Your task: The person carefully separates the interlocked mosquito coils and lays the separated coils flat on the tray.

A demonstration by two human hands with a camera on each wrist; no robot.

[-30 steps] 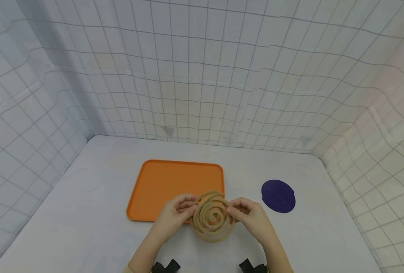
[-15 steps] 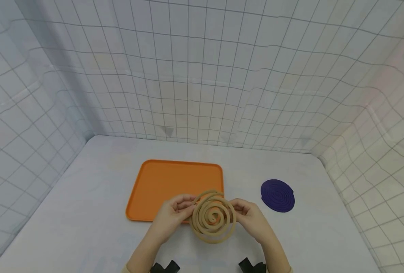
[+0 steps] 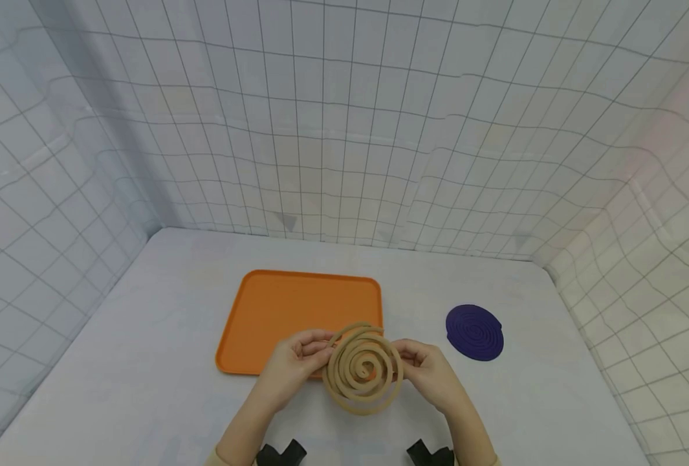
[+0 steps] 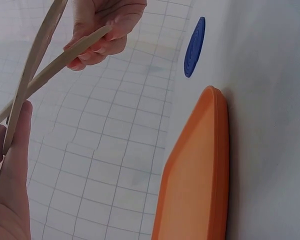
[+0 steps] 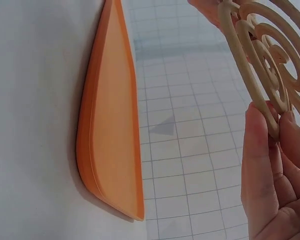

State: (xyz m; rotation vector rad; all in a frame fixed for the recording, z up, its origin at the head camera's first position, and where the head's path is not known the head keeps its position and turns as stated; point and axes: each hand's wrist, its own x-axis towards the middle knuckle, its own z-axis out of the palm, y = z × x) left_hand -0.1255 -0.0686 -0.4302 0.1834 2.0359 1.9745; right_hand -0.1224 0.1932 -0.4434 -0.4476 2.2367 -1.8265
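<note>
A beige spiral trivet (image 3: 344, 383) is held up at the near right corner of the orange tray, its coils spread apart with gaps between them. My left hand (image 3: 292, 366) pinches its left edge between thumb and fingers. At the opposite edge, my right hand (image 3: 431, 372) holds on, its fingertips partly hidden behind the outer coil in the head view. The right wrist view shows that right thumb and fingers (image 5: 260, 145) pinching the rim. Seen edge-on in the left wrist view, the trivet (image 4: 65, 57) has two strands crossing at an angle.
The orange tray (image 3: 309, 304) lies on the white table (image 3: 146, 362), its near right corner behind the held trivet. A purple spiral trivet (image 3: 475, 332) lies flat to the right, tightly coiled. Grid-patterned white curtains (image 3: 344, 129) enclose the back and both sides.
The right thumb, earlier over the front of the beige trivet's right edge, now sits behind the outer coil. The left hand keeps its grip almost unmoved; tray and purple trivet stay put.
</note>
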